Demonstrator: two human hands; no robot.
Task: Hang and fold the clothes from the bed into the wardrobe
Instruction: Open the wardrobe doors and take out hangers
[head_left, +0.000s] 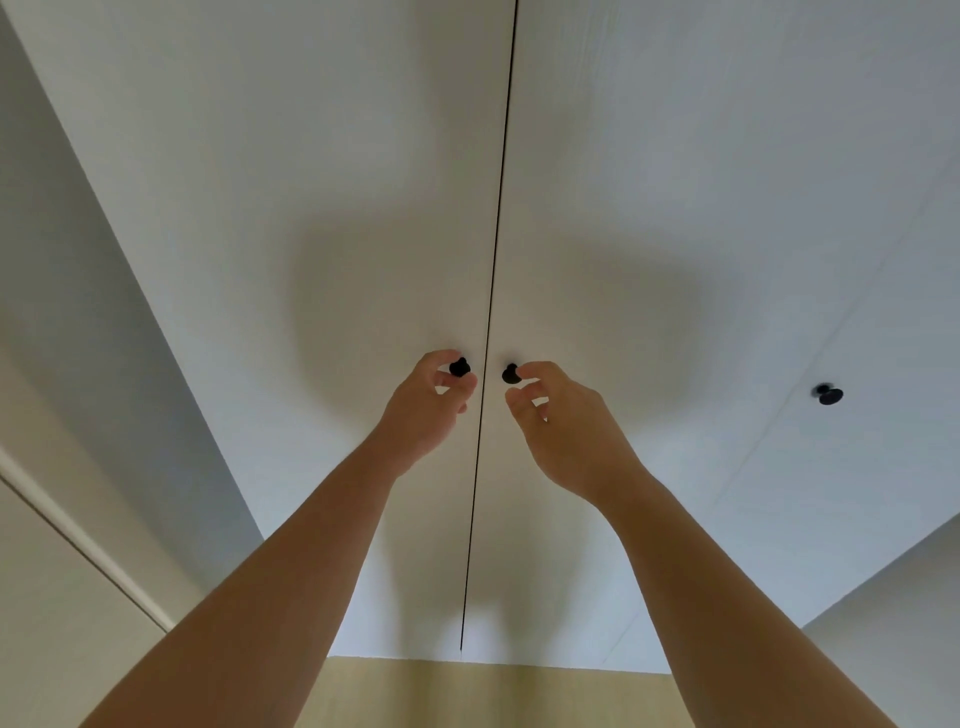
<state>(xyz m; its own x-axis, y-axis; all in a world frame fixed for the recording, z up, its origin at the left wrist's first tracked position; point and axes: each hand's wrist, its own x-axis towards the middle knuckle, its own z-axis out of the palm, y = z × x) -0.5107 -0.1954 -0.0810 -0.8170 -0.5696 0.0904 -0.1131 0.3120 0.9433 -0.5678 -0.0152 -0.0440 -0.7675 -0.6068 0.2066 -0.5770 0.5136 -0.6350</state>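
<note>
Left hand (423, 410) pinches left knob (460, 367), right hand (561, 426) right knob (510, 374), arms outstretched.

no readable text, labels or signs

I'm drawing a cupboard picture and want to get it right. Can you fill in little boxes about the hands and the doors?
doors: white wardrobe doors, shut, with a thin dark gap between them
left side: left hand pinches the left knob
right side: right hand has a fingertip at the right knob; grip unclear
spare: third knob far right, untouched
clothes: none in view
</note>
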